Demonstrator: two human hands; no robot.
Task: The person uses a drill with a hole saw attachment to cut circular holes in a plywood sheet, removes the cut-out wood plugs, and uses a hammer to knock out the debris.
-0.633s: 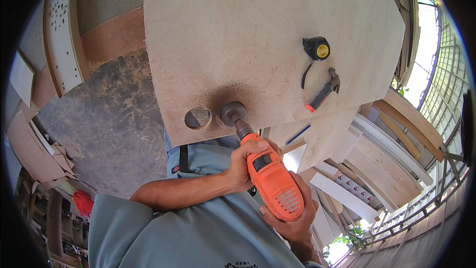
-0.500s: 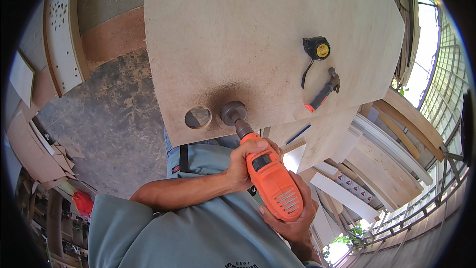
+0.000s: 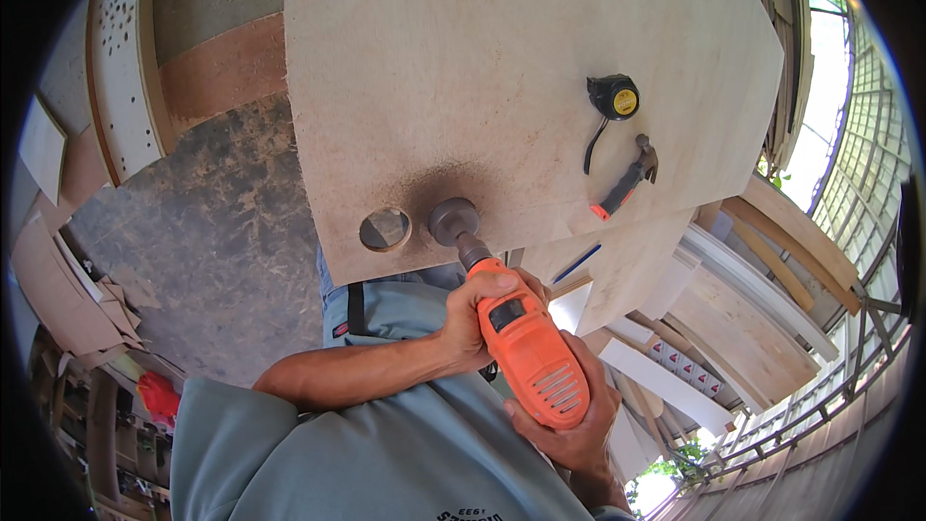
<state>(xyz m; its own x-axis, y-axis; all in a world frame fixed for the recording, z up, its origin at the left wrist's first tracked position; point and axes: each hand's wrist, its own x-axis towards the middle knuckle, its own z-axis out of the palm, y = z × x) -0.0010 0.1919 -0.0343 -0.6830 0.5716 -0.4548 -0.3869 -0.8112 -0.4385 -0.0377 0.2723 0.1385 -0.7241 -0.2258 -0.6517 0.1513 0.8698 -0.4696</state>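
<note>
An orange power drill (image 3: 529,352) is held between both my hands. My left hand (image 3: 470,323) wraps round its front part, just behind the chuck. My right hand (image 3: 585,415) grips its rear end. The drill carries a round hole saw (image 3: 453,220), pressed against a plywood sheet (image 3: 415,58) near its front edge. Dark sawdust is spread on the wood around the saw. Just left of it, a round hole (image 3: 385,230) goes through the sheet. How deep the saw sits in the wood cannot be made out.
A black tape measure with a yellow label (image 3: 613,96) and a claw hammer (image 3: 627,178) lie on the sheet's right part. A blue pencil-like stick (image 3: 577,261) lies lower right. Stacked boards (image 3: 743,328) stand at right. More panels (image 3: 121,68) lean at left beside the stained floor (image 3: 212,241).
The view has shifted very slightly. Both hands keep their hold on the drill, and the hole saw stays at the same spot on the plywood.
</note>
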